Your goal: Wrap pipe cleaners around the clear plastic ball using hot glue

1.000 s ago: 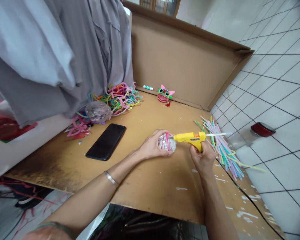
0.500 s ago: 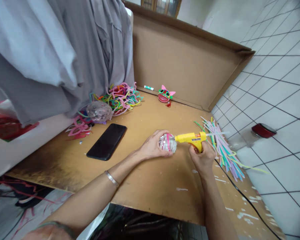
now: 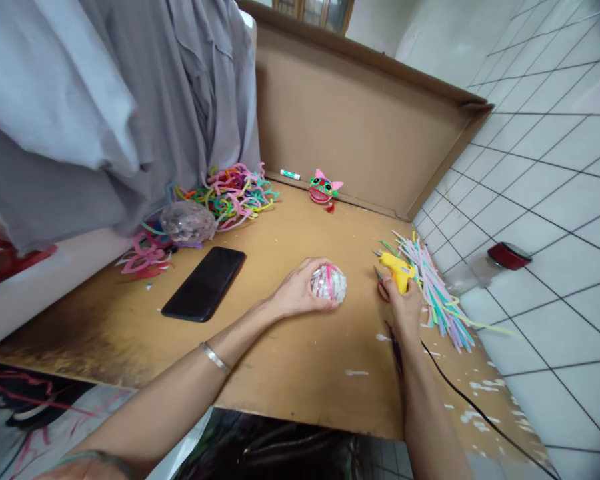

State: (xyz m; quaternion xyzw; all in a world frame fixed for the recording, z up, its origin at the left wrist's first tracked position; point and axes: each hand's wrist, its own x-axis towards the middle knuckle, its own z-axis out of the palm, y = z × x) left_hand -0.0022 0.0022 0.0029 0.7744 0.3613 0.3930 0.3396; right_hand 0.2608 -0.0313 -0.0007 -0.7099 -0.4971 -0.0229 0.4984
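Yellow plastic glue gun (image 3: 399, 268): since the earlier frame, its nozzle has been drawn off the round, clear-and-white, pink-banded ball (image 3: 335, 285).
Left hand (image 3: 303, 287): the ball's left side is clasped between curled fingers and thumb; whether it is rested on the tan tabletop (image 3: 290, 363) cannot be told.
Right hand (image 3: 405, 307): the glue gun's grip is pinched, apart from the ball.
Small red-handled tool (image 3: 382, 289): partly hidden, just left of the right hand.
Pastel fuzzy sticks (image 3: 437, 293): bundled beyond the right hand, on its right.
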